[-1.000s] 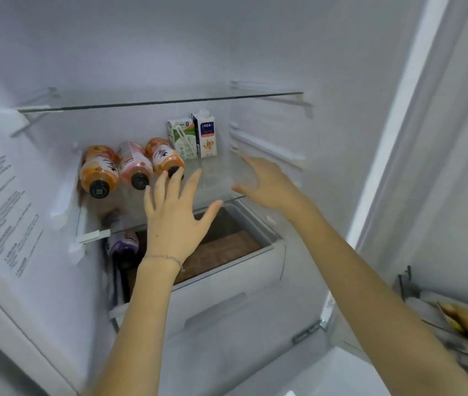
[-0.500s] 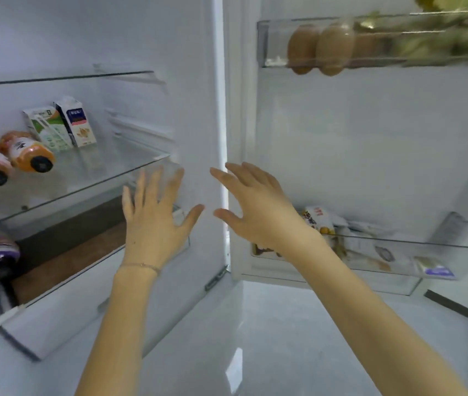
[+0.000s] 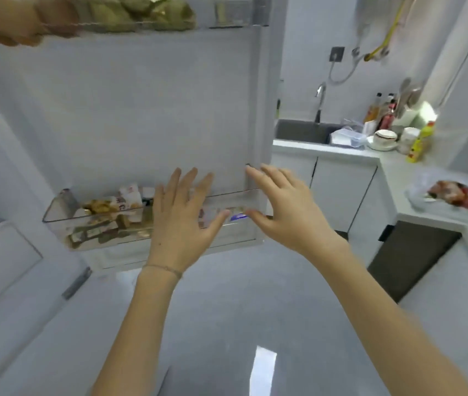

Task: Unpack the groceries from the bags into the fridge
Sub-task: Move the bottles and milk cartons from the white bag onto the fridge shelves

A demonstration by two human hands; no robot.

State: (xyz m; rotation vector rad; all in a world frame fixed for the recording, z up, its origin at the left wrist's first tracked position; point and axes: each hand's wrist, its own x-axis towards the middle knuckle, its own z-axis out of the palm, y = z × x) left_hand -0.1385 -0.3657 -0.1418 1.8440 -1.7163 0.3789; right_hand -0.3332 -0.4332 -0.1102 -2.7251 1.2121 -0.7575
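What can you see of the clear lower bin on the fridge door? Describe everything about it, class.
The lower bin is a clear plastic tray fixed low across the open fridge door. Small packets, mostly tan and white, fill its left half; their print is blurred. The left hand and right hand, fingers spread, are in front of its right half; contact cannot be told.

Single head cam, wide-angle, pitched forward-down, close on the fridge door (image 3: 141,110) at 11 o'clock; counter (image 3: 395,178) at 2 o'clock.
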